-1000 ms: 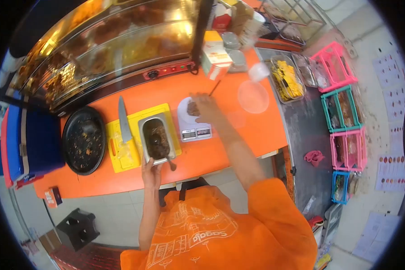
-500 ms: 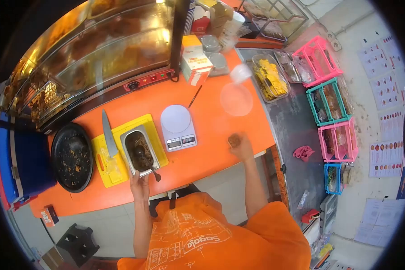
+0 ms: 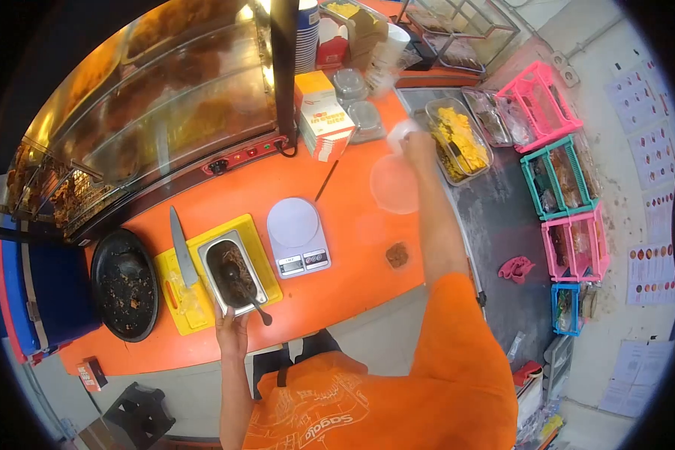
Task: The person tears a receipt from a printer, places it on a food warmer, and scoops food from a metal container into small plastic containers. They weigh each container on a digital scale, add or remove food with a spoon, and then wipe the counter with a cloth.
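Note:
My left hand (image 3: 231, 330) grips the near end of a steel food pan (image 3: 259, 283) with dark shredded food inside. A dark spoon (image 3: 261, 311) leans out over its near rim. The pan rests on a yellow cutting board (image 3: 272, 281). My right hand (image 3: 416, 142) reaches across the table with its fingers at a small translucent plastic cup (image 3: 397, 133); its fingertips are partly blurred. Below that arm lies a round clear plastic lid or dish (image 3: 392, 184). A small clear portion with brown food (image 3: 397, 256) sits by the table's near edge.
A white kitchen scale (image 3: 298, 244) stands mid-table. Left are a knife (image 3: 180, 240) and a black pan (image 3: 125, 300). Behind stand a heated display case (image 3: 240, 154) and a carton (image 3: 325, 120). Right are a tub of yellow food (image 3: 461, 142) and several coloured baskets (image 3: 559, 176).
My right hand has let go of the small brown portion on the table and moved away to the plastic cup. My left hand stays at the steel pan. The view has shifted slightly.

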A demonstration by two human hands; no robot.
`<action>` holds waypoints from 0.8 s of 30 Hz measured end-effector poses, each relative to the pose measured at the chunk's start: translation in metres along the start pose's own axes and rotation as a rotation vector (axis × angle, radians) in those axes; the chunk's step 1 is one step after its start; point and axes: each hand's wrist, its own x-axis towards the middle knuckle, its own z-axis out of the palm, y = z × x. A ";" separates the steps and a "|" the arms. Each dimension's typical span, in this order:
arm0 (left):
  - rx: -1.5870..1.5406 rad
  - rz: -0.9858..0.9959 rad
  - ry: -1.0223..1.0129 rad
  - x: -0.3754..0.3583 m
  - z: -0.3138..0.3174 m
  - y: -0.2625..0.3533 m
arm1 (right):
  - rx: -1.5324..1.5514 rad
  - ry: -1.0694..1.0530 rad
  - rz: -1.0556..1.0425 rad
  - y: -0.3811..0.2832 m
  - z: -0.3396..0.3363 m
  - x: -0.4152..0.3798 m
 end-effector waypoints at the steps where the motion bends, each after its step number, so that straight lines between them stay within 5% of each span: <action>1: -0.016 0.028 -0.012 -0.001 0.000 -0.002 | 0.003 -0.007 -0.006 0.002 0.002 0.004; 4: 0.190 0.052 0.088 -0.004 0.006 -0.003 | -0.003 -0.020 -0.043 0.000 0.003 0.015; 10: -0.059 0.022 0.032 -0.001 -0.001 -0.007 | -0.109 -0.160 -0.027 0.008 0.002 0.024; 17: -0.075 -0.012 0.093 0.002 -0.008 -0.009 | -0.088 0.083 0.032 0.010 -0.043 0.006; 19: -0.019 -0.008 0.116 0.000 -0.002 -0.005 | 0.104 0.274 -0.141 -0.012 -0.067 -0.017; 22: -0.043 -0.040 0.149 -0.003 -0.006 -0.008 | 0.193 0.091 -0.278 -0.075 -0.062 -0.073; 24: -0.040 -0.020 0.162 -0.007 -0.002 -0.006 | 0.135 -0.051 -0.404 -0.095 0.000 -0.112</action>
